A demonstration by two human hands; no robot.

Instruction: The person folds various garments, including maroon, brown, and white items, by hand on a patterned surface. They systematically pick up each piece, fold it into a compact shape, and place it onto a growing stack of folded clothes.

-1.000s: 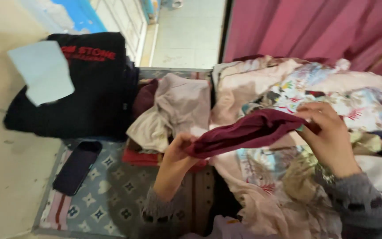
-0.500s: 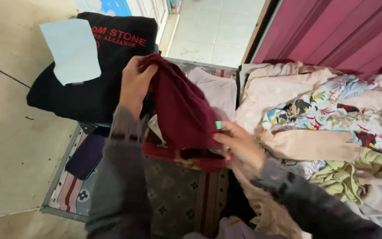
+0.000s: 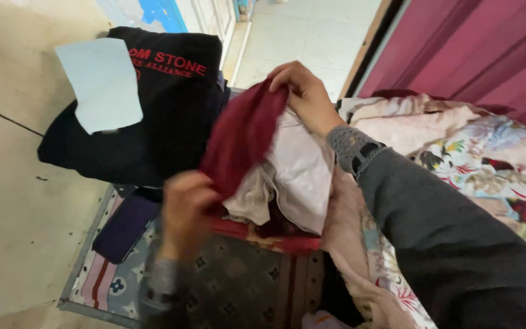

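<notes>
Closest to us is our right arm in a grey sleeve (image 3: 458, 244), coming in from the low right corner. Low in the middle is our left hand (image 3: 187, 204). It looks blurry, but its grip is closed on the bottom end of a dark red cloth (image 3: 241, 137). The cloth runs up and to the right, held above the pile, from our left hand to our right hand (image 3: 302, 94). The right hand's grip pinches the top end of the red cloth, fingers curled over it.

Just under the red cloth is a heap of pale pink and cream clothes (image 3: 293, 176). They lie on a red folded piece (image 3: 275, 237). Under that is a patterned mat (image 3: 238, 286) with stripes and little flowers. A dark purple flat thing (image 3: 123, 225) lies on the mat's left side, near our left hand.

To the right is a bed cover with flowers (image 3: 488, 170) and more pink cloth bunched on it.

Farther away, on the left, is a black piece of clothing with red letters (image 3: 171, 116). A light blue sheet (image 3: 101, 82) lies on top of it. Behind it all are the pale floor (image 3: 13, 152) and a dark pink curtain (image 3: 476, 49).
</notes>
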